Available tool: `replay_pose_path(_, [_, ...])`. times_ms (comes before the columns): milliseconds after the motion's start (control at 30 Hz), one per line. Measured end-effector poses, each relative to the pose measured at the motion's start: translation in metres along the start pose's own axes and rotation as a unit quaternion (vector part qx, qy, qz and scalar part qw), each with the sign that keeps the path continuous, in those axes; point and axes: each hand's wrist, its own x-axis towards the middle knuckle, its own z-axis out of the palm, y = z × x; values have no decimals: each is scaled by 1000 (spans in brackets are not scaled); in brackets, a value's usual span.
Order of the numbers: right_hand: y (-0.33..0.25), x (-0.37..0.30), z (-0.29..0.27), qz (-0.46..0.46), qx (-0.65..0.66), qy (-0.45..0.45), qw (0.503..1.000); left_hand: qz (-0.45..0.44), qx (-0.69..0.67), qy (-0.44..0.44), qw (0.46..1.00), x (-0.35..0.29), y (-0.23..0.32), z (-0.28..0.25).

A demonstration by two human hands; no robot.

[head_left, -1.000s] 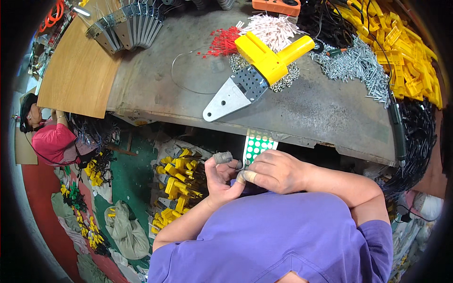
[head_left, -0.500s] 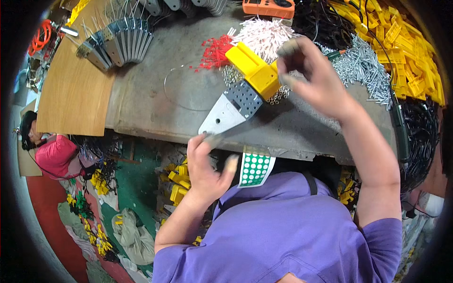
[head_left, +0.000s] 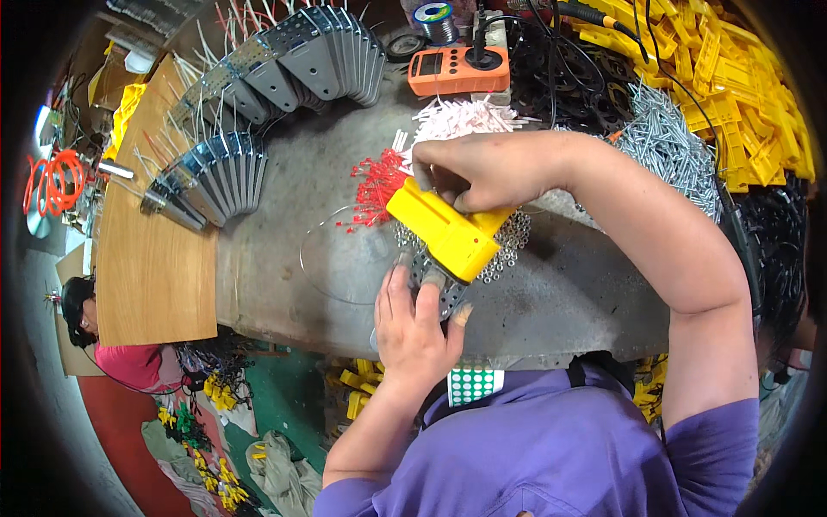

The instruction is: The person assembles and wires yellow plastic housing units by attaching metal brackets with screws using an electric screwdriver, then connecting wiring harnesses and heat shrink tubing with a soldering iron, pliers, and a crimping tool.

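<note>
A yellow plastic housing [head_left: 444,231] lies tilted on the bench, joined to a grey perforated plate [head_left: 450,302]. My left hand [head_left: 413,332] grips this plate, fingers laid across its face and thumb at its right edge. The plate's lower part is mostly hidden beneath that hand. My right hand [head_left: 491,168] reaches over the top of the housing with curled fingers, its thumb by the yellow edge. Whatever those fingertips hold is hidden. Close by are small red two-legged parts [head_left: 377,185], a pile of white thin sleeves [head_left: 465,119] and scattered metal nuts [head_left: 512,241].
An orange multimeter [head_left: 457,71] and a solder spool [head_left: 436,24] stand at the back. Fanned grey plates with wires [head_left: 319,65] fill the back left. Screws [head_left: 672,133] and yellow housings [head_left: 732,77] are heaped at right. A person in pink [head_left: 138,366] is at far left.
My left hand has moved from the plate's tip up onto its perforated face. My right hand has shifted left over the housing's top. The whole view has tilted, showing more of the bench's back.
</note>
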Motion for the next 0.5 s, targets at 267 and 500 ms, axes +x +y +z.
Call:
replay_pose_path(267, [-30,-36,19,61,-57,108,991,-14,30,-16,999,-2,-2,0])
replay_pose_path(500, [18,-3,-28,-60,-356,380,852,-4,17,-3,1000,-2,-3,-1])
